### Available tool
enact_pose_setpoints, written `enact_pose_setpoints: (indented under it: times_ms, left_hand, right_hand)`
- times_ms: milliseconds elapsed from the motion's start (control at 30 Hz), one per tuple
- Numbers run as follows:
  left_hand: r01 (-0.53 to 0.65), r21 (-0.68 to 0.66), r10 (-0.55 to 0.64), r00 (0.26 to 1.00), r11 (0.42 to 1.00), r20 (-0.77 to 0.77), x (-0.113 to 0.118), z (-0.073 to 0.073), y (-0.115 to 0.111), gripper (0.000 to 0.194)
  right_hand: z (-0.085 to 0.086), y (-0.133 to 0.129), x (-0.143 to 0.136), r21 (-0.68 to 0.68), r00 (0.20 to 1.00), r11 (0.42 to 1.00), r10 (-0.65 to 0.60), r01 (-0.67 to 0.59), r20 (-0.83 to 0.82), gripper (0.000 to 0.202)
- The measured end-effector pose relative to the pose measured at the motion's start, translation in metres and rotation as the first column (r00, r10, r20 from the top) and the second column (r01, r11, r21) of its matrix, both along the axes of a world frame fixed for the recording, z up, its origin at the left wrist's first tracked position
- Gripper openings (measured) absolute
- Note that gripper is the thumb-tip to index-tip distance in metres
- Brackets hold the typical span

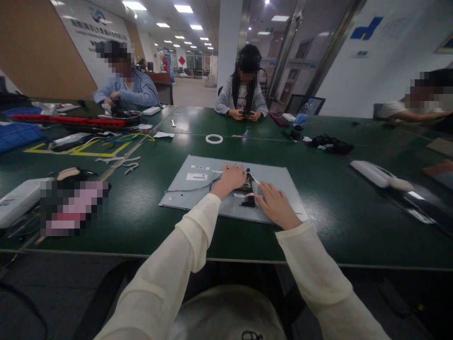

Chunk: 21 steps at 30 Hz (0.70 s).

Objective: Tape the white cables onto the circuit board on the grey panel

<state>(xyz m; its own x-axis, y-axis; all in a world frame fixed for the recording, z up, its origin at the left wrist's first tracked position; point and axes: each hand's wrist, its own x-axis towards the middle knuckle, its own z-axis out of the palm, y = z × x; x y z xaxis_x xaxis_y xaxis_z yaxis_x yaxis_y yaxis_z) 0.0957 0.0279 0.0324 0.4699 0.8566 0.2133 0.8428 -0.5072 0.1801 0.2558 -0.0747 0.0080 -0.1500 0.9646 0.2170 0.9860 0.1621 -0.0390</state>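
A flat grey panel (pixel 179 198) with white labels lies on the green table before me. A dark circuit board (pixel 243 185) with black pieces at its edges sits on the panel. My left hand (pixel 232 179) lies palm down over the board's left part, its fingers stretched forward and hiding what is under them. My right hand (pixel 278 204) rests at the board's right side, fingers extended, thumb and index fingertips apart, each touching a narrow white strip (pixel 244 194). A thin dark cable (pixel 193 190) runs from the left hand to the panel's left edge.
A white tape roll (pixel 214 139) lies beyond the panel. To the left are a pink item (pixel 76 208), a white box-shaped device (pixel 21 200) and coloured wires (pixel 132 137). A white device (pixel 373 174) and a black bundle (pixel 332 143) lie right. Several other people sit around the table.
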Motion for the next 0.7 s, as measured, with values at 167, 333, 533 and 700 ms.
enact_pose_setpoints:
  times_ms: [167,333,533,700]
  left_hand:
    - [-0.041,-0.069,0.049,0.992,0.997,0.121,-0.038,0.014,0.007,0.047]
    - [-0.168,0.050,0.151,0.958,0.984,0.244,-0.099,0.021,0.005,0.044]
    - [-0.333,0.165,0.254,0.892,0.928,0.374,-0.147,0.002,0.008,0.034]
    - [-0.409,0.253,0.259,0.845,0.876,0.468,-0.151,0.002,0.004,0.030]
  right_hand:
    - [0.021,-0.010,-0.010,0.011,0.951,0.951,0.309,-0.309,-0.016,0.059]
    - [0.030,-0.016,-0.024,-0.106,0.841,0.835,0.540,-0.540,-0.027,0.062]
    - [0.030,-0.015,-0.025,-0.209,0.888,0.864,0.454,-0.458,-0.068,0.063]
    - [0.029,-0.013,-0.022,-0.242,0.925,0.894,0.378,-0.377,-0.044,0.063]
